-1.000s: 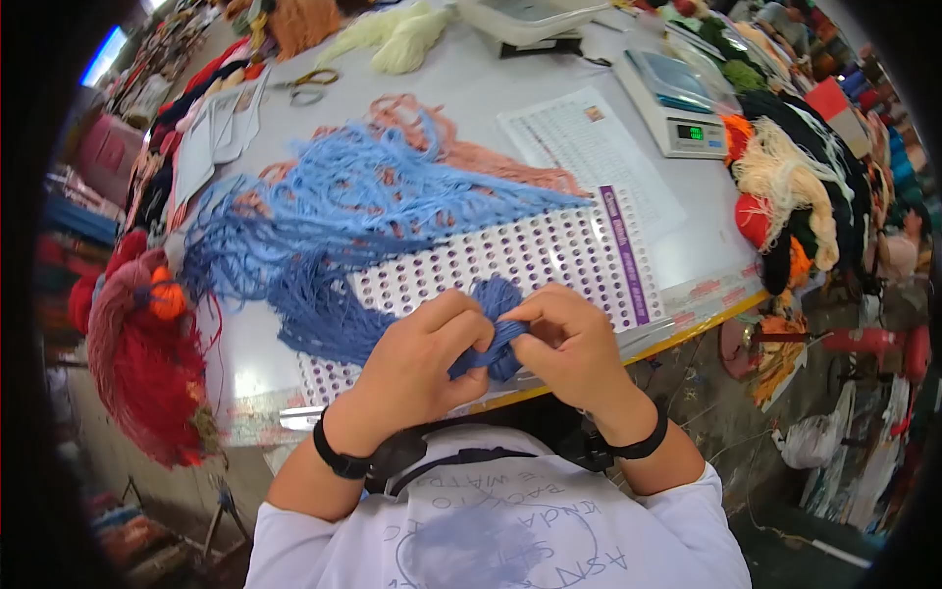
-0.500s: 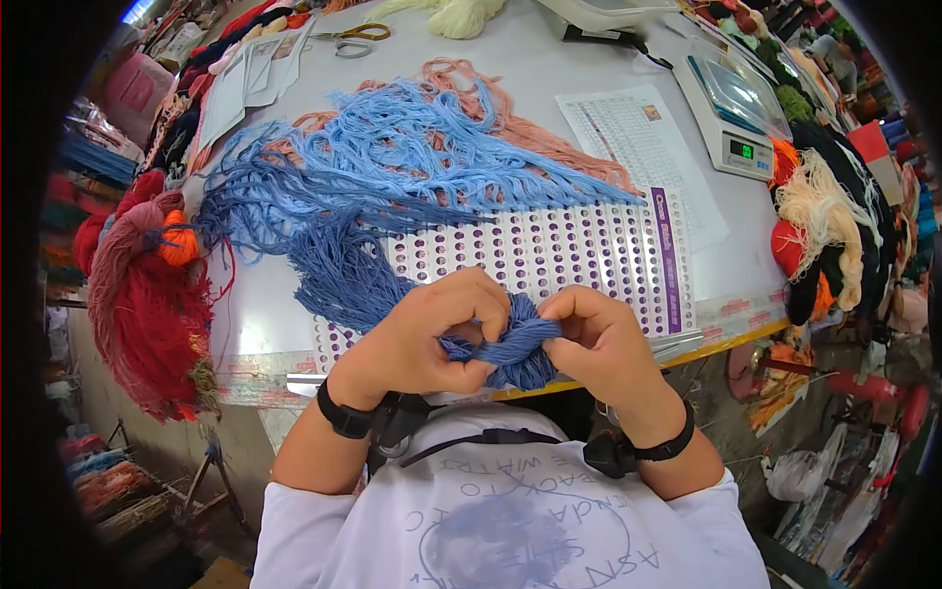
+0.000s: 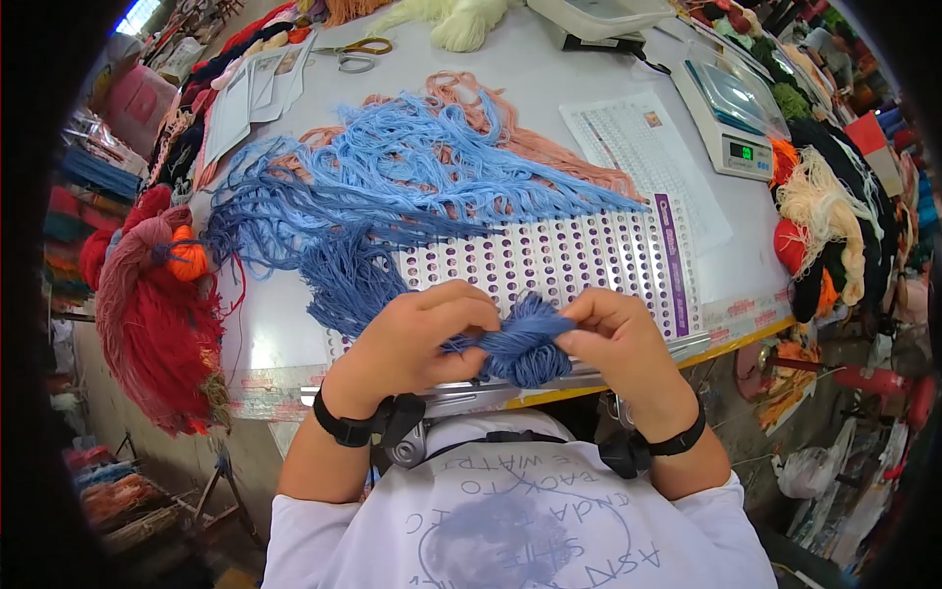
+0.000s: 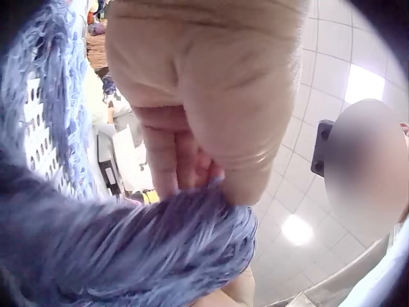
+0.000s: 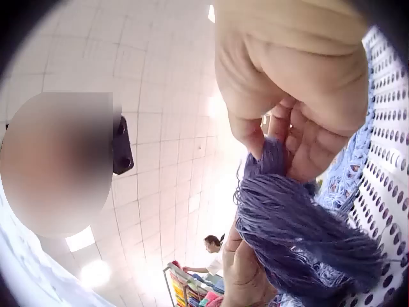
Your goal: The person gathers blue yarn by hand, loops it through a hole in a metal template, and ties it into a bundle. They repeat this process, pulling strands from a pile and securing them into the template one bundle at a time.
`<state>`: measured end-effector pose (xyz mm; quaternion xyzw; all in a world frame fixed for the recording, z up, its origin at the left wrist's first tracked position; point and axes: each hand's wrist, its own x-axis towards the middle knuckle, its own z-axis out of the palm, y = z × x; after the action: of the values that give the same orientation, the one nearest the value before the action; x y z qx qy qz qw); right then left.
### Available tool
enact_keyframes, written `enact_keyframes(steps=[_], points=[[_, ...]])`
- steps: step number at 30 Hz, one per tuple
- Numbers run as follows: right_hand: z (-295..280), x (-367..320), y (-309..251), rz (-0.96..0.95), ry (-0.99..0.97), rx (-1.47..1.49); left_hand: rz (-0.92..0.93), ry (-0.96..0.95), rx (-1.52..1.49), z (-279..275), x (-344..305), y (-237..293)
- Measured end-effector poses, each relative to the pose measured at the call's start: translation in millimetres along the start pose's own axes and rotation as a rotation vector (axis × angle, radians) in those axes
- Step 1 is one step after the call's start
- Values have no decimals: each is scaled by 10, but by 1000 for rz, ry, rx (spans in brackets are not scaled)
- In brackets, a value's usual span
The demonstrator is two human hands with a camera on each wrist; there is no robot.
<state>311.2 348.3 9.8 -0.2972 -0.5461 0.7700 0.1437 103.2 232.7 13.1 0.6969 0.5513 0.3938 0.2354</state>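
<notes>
A dark blue yarn bundle (image 3: pixel 530 344), folded into a thick knot-like loop, is held between both hands above the table's front edge. The left hand (image 3: pixel 417 339) grips its left side, fingers curled round the strands. Thumb and fingers of the right hand (image 3: pixel 623 339) pinch its right end. Loose dark blue strands (image 3: pixel 348 275) trail left from the bundle onto the table. In the left wrist view the yarn (image 4: pixel 147 249) crosses under the left hand (image 4: pixel 204 96); in the right wrist view the right hand (image 5: pixel 294 89) pinches a tuft above the bundle (image 5: pixel 300 236).
Light blue yarn (image 3: pixel 412 147) and pink yarn lie behind on the table, partly over a dotted sheet (image 3: pixel 549 255). Red yarn (image 3: pixel 162 334) hangs at the left edge. Scissors (image 3: pixel 368 46), papers (image 3: pixel 250 93) and a scale (image 3: pixel 736 152) stand farther back.
Over the last second the hands and bundle have shifted right in the head view, which has also moved. The right hand has drawn slightly away from the left, with the bundle between them.
</notes>
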Motion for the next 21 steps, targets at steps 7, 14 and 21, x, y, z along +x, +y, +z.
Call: enact_keyframes(steps=[7, 14, 21], points=[[162, 145, 55, -142, -30, 623, -29, 246, -472, 304, -24, -236], [260, 287, -38, -27, -55, 516, -473, 438, -1424, 410, 115, -266], [306, 465, -76, -204, 206, 260, -126, 101, -851, 280, 42, -228]])
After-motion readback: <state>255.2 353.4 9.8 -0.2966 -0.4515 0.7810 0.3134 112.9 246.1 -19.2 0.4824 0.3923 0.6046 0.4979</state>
